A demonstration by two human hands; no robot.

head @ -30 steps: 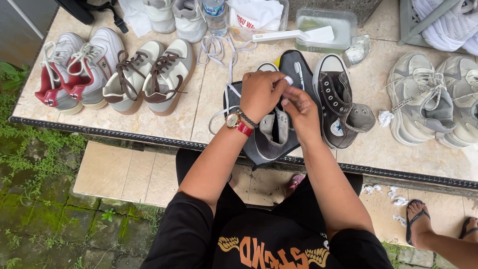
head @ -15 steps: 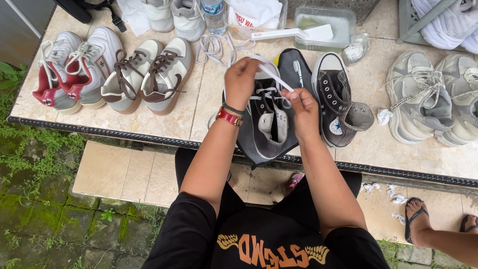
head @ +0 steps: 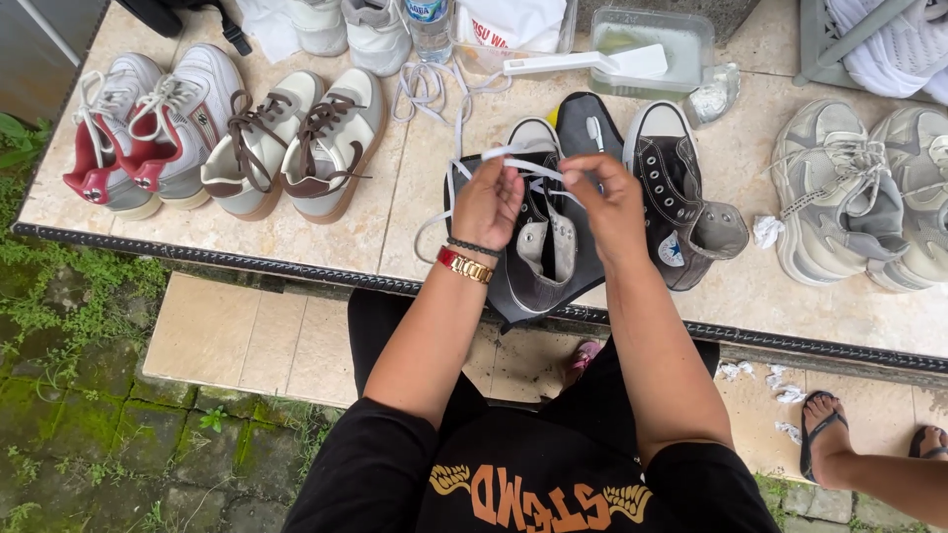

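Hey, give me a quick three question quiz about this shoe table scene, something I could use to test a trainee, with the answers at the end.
1. True or false: both hands grip the white lace of the dark high-top sneaker.
2. Multiple choice: what lies across the clear tub at the table's far edge? A) a white brush B) a red cloth C) a pair of scissors
3. Fill in: the cream low-top pair has ____ laces.

Key:
1. True: the left hand and right hand each pinch the white lace above the shoe.
2. A, the white brush.
3. Brown.
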